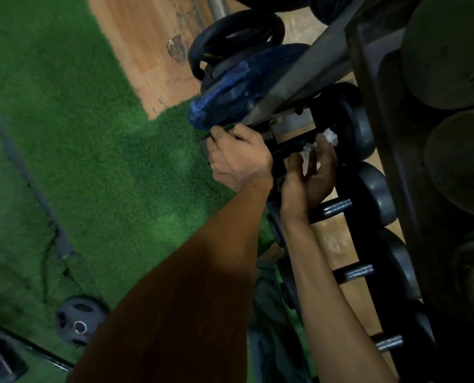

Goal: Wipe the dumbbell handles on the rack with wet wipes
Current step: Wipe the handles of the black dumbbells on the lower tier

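Landmark: the dumbbell rack point(374, 111), a dark slanted frame running down the picture's side from top to bottom.

Out from the rack, wide open green turf point(64, 134), with a strip of wooden floor point(136, 51) beyond it. Hard against the rack's upper end, a crowded corner: a blue weight plate point(230, 100) leaning on the frame, a black plate point(235, 37) stacked behind it. Far from the rack across the turf, a small dark plate with grip holes point(78, 324) beside a thin dark bar on the ground. Along the rack's lower tier, a row of dumbbells, heads close together, short bright handles point(335, 208) showing in the narrow gaps; little room between neighbouring heads.

At the rack's upper tier, just under the blue plate's edge, a dark dumbbell handle point(291, 146) lying crosswise, one round head point(349, 128) seated in the frame.

Left hand point(238, 158): forearm stretched long toward the rack, knuckles up, fingers curled shut around the outer end of that handle, right below the blue plate's rim.

Right hand point(310, 175): forearm rising alongside the rack's lower row, palm turned inward, fingers bent and closed on a crumpled white wet wipe point(327, 136), pressed to the handle next to the seated head. Motion blur over the fingertips; exact finger placement unclear.
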Motion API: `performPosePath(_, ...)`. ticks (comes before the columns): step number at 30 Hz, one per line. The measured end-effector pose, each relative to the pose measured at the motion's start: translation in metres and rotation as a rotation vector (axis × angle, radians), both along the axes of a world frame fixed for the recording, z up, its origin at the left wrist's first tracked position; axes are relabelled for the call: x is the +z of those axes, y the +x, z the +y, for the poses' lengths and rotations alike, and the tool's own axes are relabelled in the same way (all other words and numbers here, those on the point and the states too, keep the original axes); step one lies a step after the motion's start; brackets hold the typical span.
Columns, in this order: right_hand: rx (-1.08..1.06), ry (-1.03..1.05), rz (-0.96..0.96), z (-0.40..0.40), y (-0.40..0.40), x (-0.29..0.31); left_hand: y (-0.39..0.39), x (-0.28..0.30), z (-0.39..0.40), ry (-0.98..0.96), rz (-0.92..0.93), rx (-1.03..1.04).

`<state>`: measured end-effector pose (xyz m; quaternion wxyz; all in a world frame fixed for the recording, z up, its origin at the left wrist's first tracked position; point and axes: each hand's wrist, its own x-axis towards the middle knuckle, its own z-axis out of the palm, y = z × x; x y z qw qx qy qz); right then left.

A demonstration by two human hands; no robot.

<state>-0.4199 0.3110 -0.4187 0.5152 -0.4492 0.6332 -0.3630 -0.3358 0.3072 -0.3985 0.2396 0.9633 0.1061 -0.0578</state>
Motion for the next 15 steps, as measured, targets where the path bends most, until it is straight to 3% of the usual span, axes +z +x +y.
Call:
performPosePath(5,0.485,-0.222,0.280,-0.019,-0.010,-0.003,0.000,0.000,0.000,0.004,0.010,0.003)
performPosePath(8,0.488,-0.300,0.469,-0.040,-0.008,-0.001,-0.001,0.001,0.000,0.003,0.012,-0.012)
performPosePath(10,0.441,-0.321,0.491,-0.047,-0.006,0.007,-0.001,0.002,0.000,0.011,0.016,-0.022)
performPosePath(15,0.582,-0.359,0.712,-0.045,-0.008,0.010,0.000,0.002,-0.001,0.006,0.028,-0.026)
